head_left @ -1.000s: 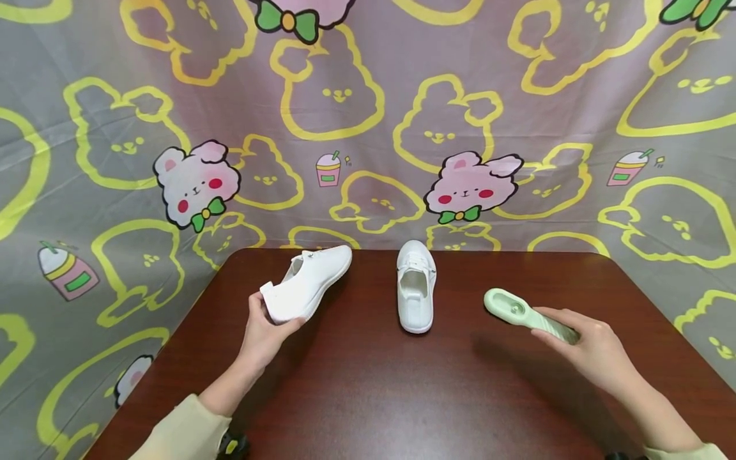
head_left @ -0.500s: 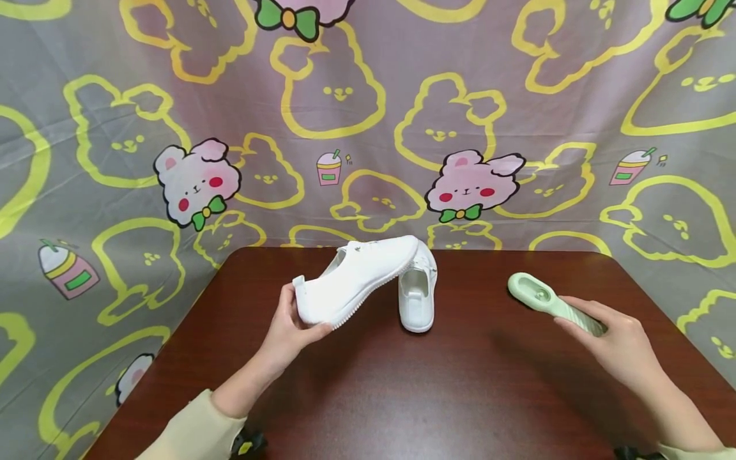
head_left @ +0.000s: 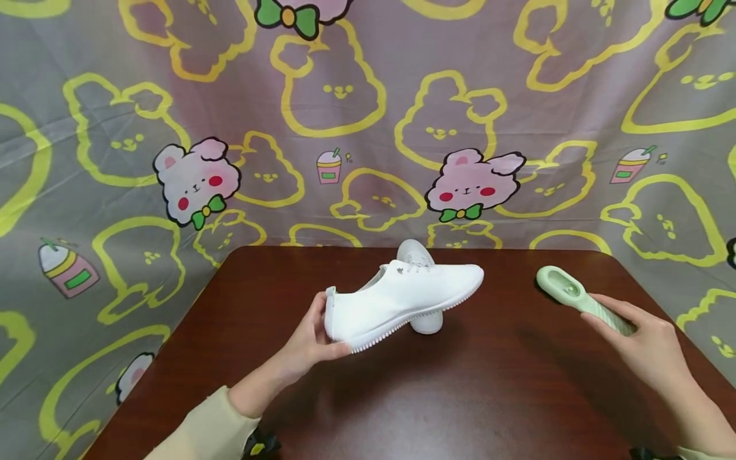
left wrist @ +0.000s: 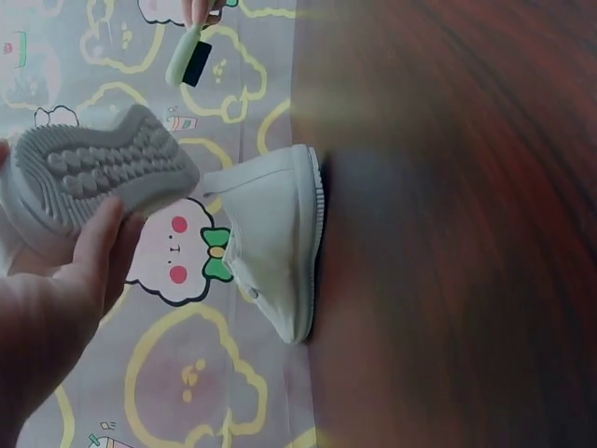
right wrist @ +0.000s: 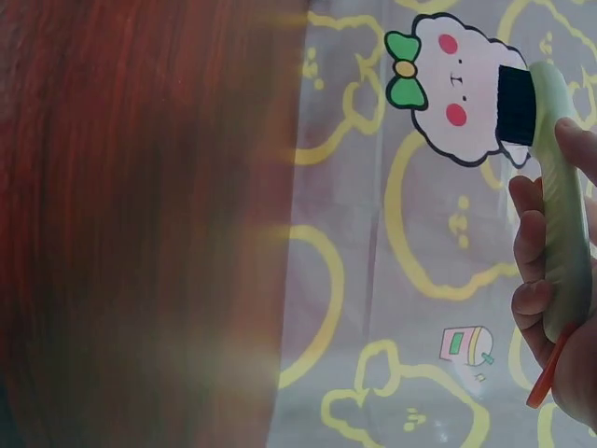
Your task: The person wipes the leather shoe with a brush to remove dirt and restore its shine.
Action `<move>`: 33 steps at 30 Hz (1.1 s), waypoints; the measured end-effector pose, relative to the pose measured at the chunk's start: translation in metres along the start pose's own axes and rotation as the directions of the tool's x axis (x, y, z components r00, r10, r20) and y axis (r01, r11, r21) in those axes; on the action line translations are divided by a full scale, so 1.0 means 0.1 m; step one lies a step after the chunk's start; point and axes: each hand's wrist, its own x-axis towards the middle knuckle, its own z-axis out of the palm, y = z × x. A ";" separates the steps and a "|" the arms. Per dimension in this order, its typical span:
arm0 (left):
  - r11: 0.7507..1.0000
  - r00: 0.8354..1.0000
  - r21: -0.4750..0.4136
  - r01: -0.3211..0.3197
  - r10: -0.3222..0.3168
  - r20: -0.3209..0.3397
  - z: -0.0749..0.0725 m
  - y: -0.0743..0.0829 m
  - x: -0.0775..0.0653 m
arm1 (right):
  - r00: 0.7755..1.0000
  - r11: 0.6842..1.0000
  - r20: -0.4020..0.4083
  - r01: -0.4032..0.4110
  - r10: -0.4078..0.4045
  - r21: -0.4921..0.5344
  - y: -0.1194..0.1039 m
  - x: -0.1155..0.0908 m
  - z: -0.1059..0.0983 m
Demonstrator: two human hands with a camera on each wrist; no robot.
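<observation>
By its heel, my left hand grips a white lace-up shoe, raised off the table with the toe pointing right and tipped slightly up. Its ridged sole faces the left wrist camera. A second white shoe stands behind it on the table, its middle hidden in the head view. Over the table's right side, my right hand holds a pale green brush by its handle. Dark bristles show on the brush head, and an orange loop hangs at the handle end.
The dark reddish-brown wooden table has rounded far corners. A grey-pink curtain with yellow outlined animals and pink bunny faces hangs behind it and along both sides.
The left hand has carried its shoe rightward and turned the toe from pointing away to pointing right, across the standing shoe. The right hand has moved right with the brush.
</observation>
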 end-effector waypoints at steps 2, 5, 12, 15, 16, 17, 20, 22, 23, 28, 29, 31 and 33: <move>1.000 0.999 -0.026 -0.004 0.005 0.038 0.02 -0.01 0.00 | 1.000 1.000 -0.005 0.011 -0.011 0.005 -0.01 0.01 0.00; 0.998 0.996 -0.069 0.007 -0.001 0.088 0.06 -0.02 0.01 | 0.999 1.000 -0.031 0.023 -0.023 0.010 -0.01 0.02 0.00; 0.986 0.976 -0.109 0.129 -0.107 0.187 0.13 -0.18 0.05 | 0.999 1.000 -0.031 0.021 -0.021 -0.002 -0.04 0.06 0.00; 0.975 0.961 -0.102 0.198 -0.173 0.215 0.14 -0.28 0.06 | 1.000 1.000 -0.007 0.004 -0.004 -0.012 -0.05 0.05 -0.01; 0.970 0.956 -0.100 0.221 -0.195 0.220 0.13 -0.31 0.06 | 1.000 1.000 0.002 -0.002 0.002 -0.011 -0.05 0.05 -0.01; 0.965 0.951 -0.098 0.244 -0.218 0.220 0.13 -0.34 0.06 | 1.000 1.000 0.008 -0.005 0.005 -0.007 -0.06 0.05 -0.01; 0.943 0.933 -0.101 0.318 -0.293 0.210 0.10 -0.41 0.04 | 1.000 1.000 0.012 0.001 -0.001 0.014 -0.07 0.04 0.00; 0.926 0.920 -0.106 0.361 -0.336 0.204 0.08 -0.44 0.03 | 1.000 0.999 0.007 0.012 -0.012 0.030 -0.07 0.04 0.02; 0.919 0.914 -0.111 0.379 -0.353 0.203 0.07 -0.45 0.03 | 1.000 0.999 0.001 0.020 -0.020 0.031 -0.07 0.04 0.02; 0.902 0.900 -0.109 0.418 -0.395 0.184 0.04 -0.44 0.06 | 0.999 0.999 -0.007 0.034 -0.034 0.019 -0.07 0.05 0.02; 0.901 0.901 -0.110 0.419 -0.398 0.171 0.04 -0.44 0.07 | 0.999 0.999 -0.005 0.036 -0.036 0.016 -0.07 0.05 0.02; 0.903 0.906 -0.107 0.415 -0.400 0.140 0.03 -0.43 0.09 | 0.999 0.999 -0.003 0.034 -0.034 0.023 -0.07 0.06 0.02; 0.903 0.908 -0.108 0.415 -0.404 0.111 0.03 -0.44 0.11 | 0.999 0.999 -0.002 0.036 -0.036 0.030 -0.08 0.06 0.02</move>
